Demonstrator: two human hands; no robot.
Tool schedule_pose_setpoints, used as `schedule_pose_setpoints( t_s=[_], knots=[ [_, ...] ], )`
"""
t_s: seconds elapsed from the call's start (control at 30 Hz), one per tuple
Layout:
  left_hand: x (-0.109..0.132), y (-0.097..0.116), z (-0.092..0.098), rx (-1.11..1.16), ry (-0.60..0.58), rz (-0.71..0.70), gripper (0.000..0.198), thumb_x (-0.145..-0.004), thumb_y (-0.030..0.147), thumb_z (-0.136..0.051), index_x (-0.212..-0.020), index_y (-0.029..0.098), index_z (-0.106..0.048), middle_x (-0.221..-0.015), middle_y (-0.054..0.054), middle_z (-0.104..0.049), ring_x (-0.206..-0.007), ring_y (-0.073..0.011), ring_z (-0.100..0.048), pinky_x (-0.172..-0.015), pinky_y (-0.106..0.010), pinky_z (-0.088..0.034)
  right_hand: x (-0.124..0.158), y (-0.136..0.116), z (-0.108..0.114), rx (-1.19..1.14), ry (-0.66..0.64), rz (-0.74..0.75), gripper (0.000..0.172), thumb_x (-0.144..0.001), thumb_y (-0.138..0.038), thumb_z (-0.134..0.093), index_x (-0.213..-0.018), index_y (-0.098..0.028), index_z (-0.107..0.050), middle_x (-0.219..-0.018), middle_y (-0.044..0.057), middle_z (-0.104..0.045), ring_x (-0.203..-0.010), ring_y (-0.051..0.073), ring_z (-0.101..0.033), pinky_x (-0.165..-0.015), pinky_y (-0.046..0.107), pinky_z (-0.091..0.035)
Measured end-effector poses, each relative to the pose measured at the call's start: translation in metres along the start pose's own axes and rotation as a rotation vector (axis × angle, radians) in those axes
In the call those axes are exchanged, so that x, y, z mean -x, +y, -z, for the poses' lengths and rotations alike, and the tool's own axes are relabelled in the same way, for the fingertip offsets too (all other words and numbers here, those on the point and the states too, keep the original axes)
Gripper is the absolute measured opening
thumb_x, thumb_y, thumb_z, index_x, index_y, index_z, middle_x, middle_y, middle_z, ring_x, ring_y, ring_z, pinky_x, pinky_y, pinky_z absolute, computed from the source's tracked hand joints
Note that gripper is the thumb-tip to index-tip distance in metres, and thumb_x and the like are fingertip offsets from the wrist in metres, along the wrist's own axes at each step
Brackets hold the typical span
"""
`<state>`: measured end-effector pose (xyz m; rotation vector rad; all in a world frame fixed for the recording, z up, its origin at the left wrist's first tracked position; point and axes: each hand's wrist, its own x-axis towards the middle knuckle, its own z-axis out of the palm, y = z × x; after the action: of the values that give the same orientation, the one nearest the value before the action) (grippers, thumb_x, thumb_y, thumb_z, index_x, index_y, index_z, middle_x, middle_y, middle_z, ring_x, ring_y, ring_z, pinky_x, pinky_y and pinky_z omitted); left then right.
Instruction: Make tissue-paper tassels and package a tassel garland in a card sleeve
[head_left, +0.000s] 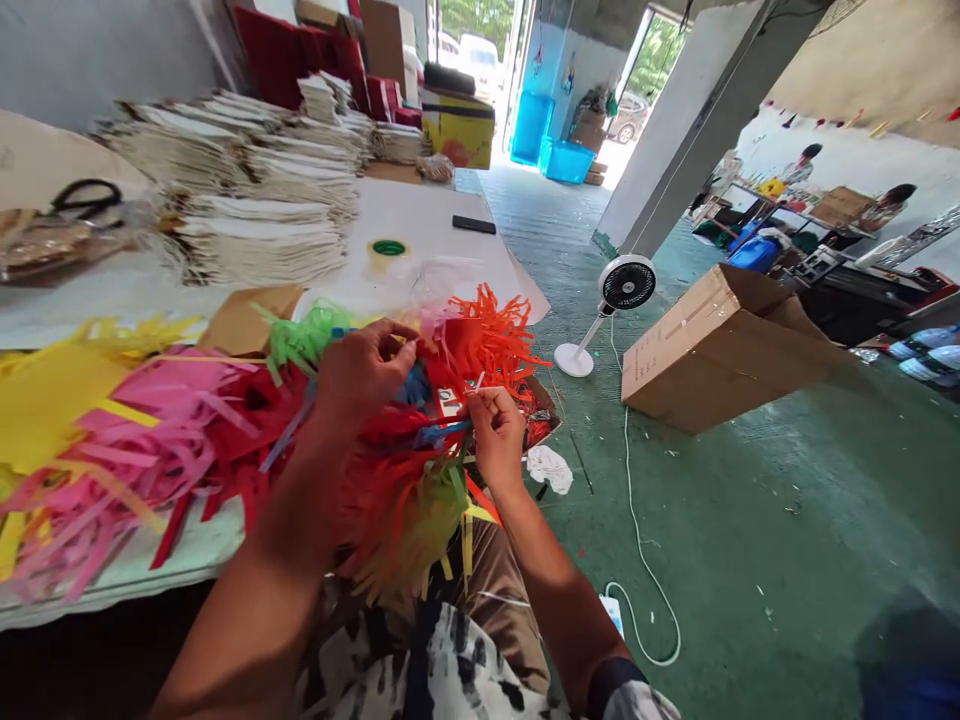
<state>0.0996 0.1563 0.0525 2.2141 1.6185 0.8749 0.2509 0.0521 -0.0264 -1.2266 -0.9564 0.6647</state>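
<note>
Over the table's near edge, my left hand (367,370) is curled with thumb and fingertips close together; whatever they hold, if anything, is too small to make out. Lower and to the right, my right hand (499,435) pinches the gathered end of a multicoloured tissue paper tassel (409,500), where a thin white strip sticks up from the fingertips. Red, orange and green fringes of this tassel hang above my lap. Beyond my hands lies an orange-red fringe (491,335), and a green fringe (311,335) is just past my left hand.
Pink fringes (150,430) and yellow paper (67,400) cover the table at left. Behind are stacked white bundles (262,240), tape (388,247), a black phone-like object (474,224) and scissors (86,198). A fan (627,283) and carton (697,360) stand on the floor; people sit far right.
</note>
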Motion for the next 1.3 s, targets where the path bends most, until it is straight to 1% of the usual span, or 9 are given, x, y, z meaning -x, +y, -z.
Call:
schedule_pose_setpoints(
  t_s=[0.13,0.3,0.47,0.57,0.77,0.9,1.03,1.13,1.3],
  knots=[
    [-0.001,-0.003,-0.001,0.161,0.080,-0.032,0.023,-0.088,0.036,-0.067,-0.100,0.023,-0.082,-0.083,-0.004,-0.077,-0.069,-0.0190,-0.064,-0.065,-0.030,-0.044,0.000,-0.004,-0.002,0.025,-0.002,0.003,0.034,-0.096,-0.055,-0.061,-0.085,-0.024,-0.063,-0.077,0.000,-0.067,-0.067,0.015,-0.057,-0.061,0.028,-0.044],
    [0.007,-0.001,-0.004,0.516,-0.025,-0.132,0.024,-0.083,0.037,-0.076,-0.100,0.022,-0.083,-0.076,0.000,-0.075,-0.059,-0.0116,-0.055,-0.056,-0.025,-0.040,0.001,-0.007,-0.003,-0.018,-0.007,0.018,0.031,-0.097,-0.052,-0.062,-0.086,-0.023,-0.063,-0.076,-0.001,-0.066,-0.066,0.015,-0.056,-0.062,0.028,-0.045],
    [0.008,-0.001,0.001,0.730,0.132,-0.210,0.009,-0.089,0.035,-0.076,-0.091,0.026,-0.080,-0.108,0.001,-0.080,-0.090,-0.0155,-0.068,-0.072,-0.027,-0.054,0.001,-0.009,-0.004,0.033,-0.004,0.035,0.034,-0.098,-0.055,-0.058,-0.085,-0.023,-0.062,-0.078,0.000,-0.065,-0.071,0.016,-0.057,-0.065,0.028,-0.047],
    [0.010,-0.001,0.004,0.769,0.199,-0.231,0.009,-0.090,0.035,-0.078,-0.087,0.027,-0.080,-0.104,0.002,-0.081,-0.096,-0.0174,-0.070,-0.073,-0.028,-0.056,0.000,-0.008,-0.005,0.053,-0.002,0.044,0.035,-0.097,-0.055,-0.059,-0.084,-0.023,-0.061,-0.077,-0.001,-0.062,-0.069,0.015,-0.054,-0.063,0.027,-0.045],
    [0.017,-0.005,-0.004,0.767,0.129,-0.229,0.022,-0.092,0.041,-0.076,-0.104,0.025,-0.084,-0.098,-0.004,-0.080,-0.067,-0.0107,-0.063,-0.056,-0.023,-0.047,0.000,-0.006,-0.006,0.069,0.014,0.061,0.033,-0.097,-0.053,-0.061,-0.084,-0.023,-0.062,-0.074,-0.002,-0.061,-0.065,0.014,-0.051,-0.060,0.026,-0.041],
    [0.016,-0.011,-0.006,0.742,0.092,-0.237,0.033,-0.099,0.046,-0.065,-0.113,0.023,-0.083,-0.079,-0.003,-0.073,-0.061,-0.0108,-0.057,-0.057,-0.024,-0.045,0.001,-0.004,-0.004,0.047,0.018,0.049,0.033,-0.096,-0.052,-0.063,-0.084,-0.022,-0.062,-0.072,-0.002,-0.063,-0.062,0.013,-0.052,-0.059,0.026,-0.040],
    [0.015,-0.017,-0.009,0.627,-0.012,-0.313,0.037,-0.102,0.048,-0.060,-0.098,0.020,-0.084,-0.086,-0.006,-0.071,-0.078,-0.0150,-0.064,-0.073,-0.026,-0.051,0.000,-0.002,-0.004,0.044,0.017,0.031,0.035,-0.095,-0.054,-0.066,-0.084,-0.021,-0.063,-0.073,-0.002,-0.065,-0.062,0.013,-0.053,-0.060,0.026,-0.041],
    [0.020,-0.019,-0.017,0.547,-0.128,-0.372,0.032,-0.103,0.043,-0.059,-0.107,0.021,-0.083,-0.099,-0.008,-0.071,-0.093,-0.0174,-0.066,-0.086,-0.029,-0.051,-0.001,-0.001,-0.005,0.045,0.029,0.034,0.036,-0.094,-0.056,-0.067,-0.085,-0.021,-0.064,-0.073,-0.001,-0.066,-0.062,0.014,-0.052,-0.060,0.026,-0.041],
    [0.029,-0.020,-0.035,0.506,-0.229,-0.414,0.028,-0.103,0.036,-0.060,-0.111,0.020,-0.082,-0.101,-0.009,-0.071,-0.092,-0.0176,-0.066,-0.083,-0.029,-0.051,-0.003,-0.001,-0.006,0.068,0.043,0.038,0.035,-0.094,-0.054,-0.068,-0.089,-0.020,-0.069,-0.071,-0.002,-0.066,-0.059,0.012,-0.048,-0.057,0.026,-0.038]
  ],
)
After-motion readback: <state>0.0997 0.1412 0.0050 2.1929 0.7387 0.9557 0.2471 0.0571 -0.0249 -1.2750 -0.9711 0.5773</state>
